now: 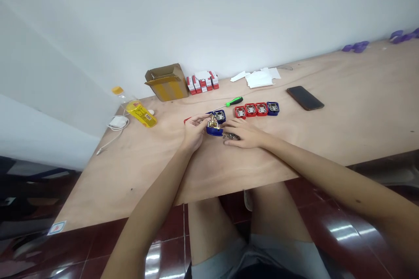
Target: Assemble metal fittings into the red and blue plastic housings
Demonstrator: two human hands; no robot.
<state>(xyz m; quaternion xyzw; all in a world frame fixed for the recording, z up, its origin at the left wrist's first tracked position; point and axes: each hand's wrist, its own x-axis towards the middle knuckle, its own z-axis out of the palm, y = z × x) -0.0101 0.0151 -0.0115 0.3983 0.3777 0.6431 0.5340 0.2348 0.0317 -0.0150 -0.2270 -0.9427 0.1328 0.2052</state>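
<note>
My left hand pinches the brass top of a blue-cased padlock standing on the plywood table. My right hand lies flat, its fingertips close to the blue case, and holds nothing that I can see. Under its palm edge lies a small heap of metal parts. A second blue piece sits just behind the padlock, and a bit of red shows beyond my left fingers. Farther back, a row of several red and blue metal-faced pieces lies beside a green-handled screwdriver.
A cardboard box, red-and-white cartons and white papers stand along the wall. A dark phone lies at right, a yellow bottle and white charger at left. Purple items line the far edge.
</note>
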